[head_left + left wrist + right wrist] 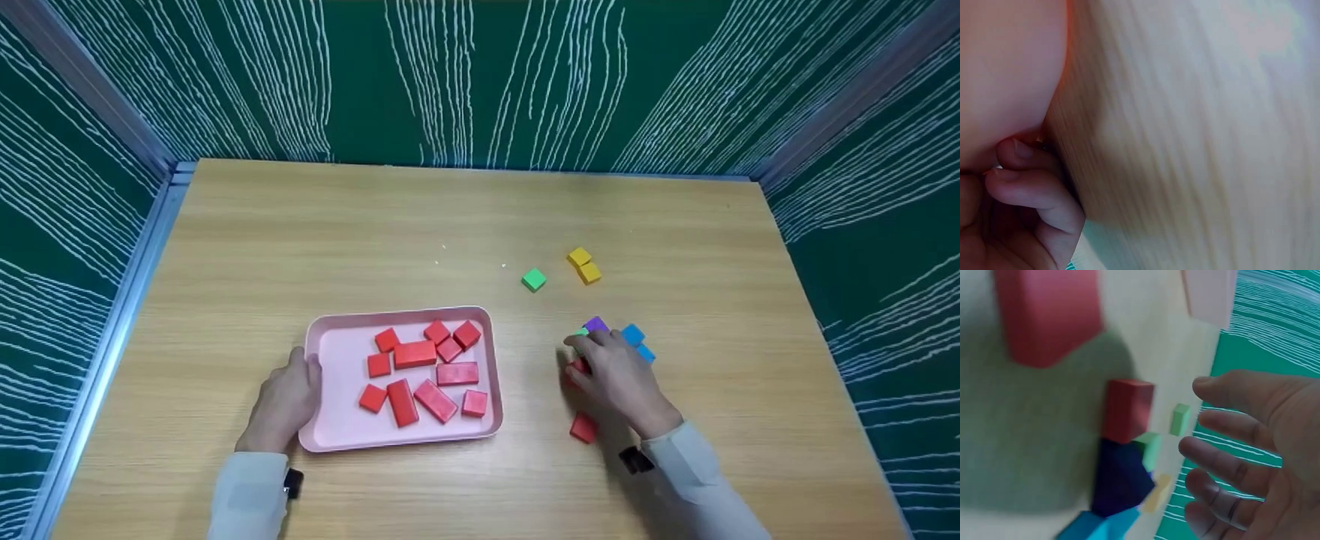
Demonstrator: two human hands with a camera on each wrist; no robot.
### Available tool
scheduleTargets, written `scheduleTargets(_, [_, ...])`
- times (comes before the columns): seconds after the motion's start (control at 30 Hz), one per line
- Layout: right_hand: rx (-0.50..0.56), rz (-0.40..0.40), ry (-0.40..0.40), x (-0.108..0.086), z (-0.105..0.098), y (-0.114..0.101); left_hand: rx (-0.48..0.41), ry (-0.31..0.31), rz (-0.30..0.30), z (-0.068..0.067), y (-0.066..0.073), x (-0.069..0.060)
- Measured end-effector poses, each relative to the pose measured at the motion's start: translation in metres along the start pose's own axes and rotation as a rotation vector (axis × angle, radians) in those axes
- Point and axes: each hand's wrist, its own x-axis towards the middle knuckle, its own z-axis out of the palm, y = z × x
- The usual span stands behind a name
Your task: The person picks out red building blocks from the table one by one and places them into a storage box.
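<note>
On the left, my left hand [281,405] grips the short side of a pink tray [337,390]; its fingers curl at the edge in the left wrist view. Several red blocks [415,354], cubes and longer bars, lie scattered inside the tray. My right hand [622,379] hovers over a loose group of blocks, its fingers spread and holding nothing in the right wrist view. Under its fingertips is a red block [1129,410], beside a dark block [1120,475] and a green block [1150,450]. Another red block [583,427] lies nearer to me.
Just past the right hand sit a purple block [596,324] and blue blocks [633,334]. Farther back are a green block [534,280] and two yellow blocks [589,272]. Green walls with white streaks [442,82] enclose the wooden table [360,225] at the back and sides.
</note>
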Motion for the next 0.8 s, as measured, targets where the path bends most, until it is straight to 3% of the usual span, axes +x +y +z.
scheduleTargets(0.17, [-0.022, 0.009, -0.074, -0.004, 0.004, 0.002, -0.003, 0.003, 0.006, -0.001, 0.000, 0.000])
scheduleTargets(0.6, [-0.083, -0.078, -0.073, -0.007, 0.013, 0.004, 0.001, -0.001, 0.001, 0.000, -0.001, 0.000])
scheduleTargets(0.8, [-0.036, -0.114, -0.008, 0.000, 0.004, -0.009, 0.010, -0.002, -0.003, 0.000, 0.001, 0.000])
